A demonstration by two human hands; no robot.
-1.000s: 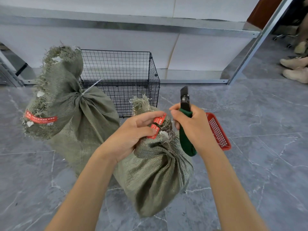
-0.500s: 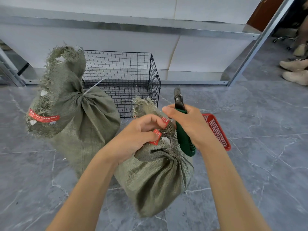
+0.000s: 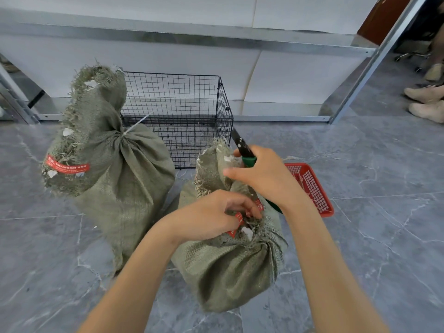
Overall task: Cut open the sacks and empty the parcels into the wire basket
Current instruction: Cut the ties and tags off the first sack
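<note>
Grey floor tiles; lower centre, our left hand pinches near sack at its neck, right hand grips knife, green handle mostly hidden.

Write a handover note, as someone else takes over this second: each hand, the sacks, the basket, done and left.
Left hand pinches the bunched neck of the near sack.
Right hand grips the green-handled knife, blade up beside that sack's frayed top.
Far sack stands zip-tied by the wire basket; no parcels show inside it.
Done: neither sack looks cut.
Left: cut both sacks, empty them into the basket.
</note>
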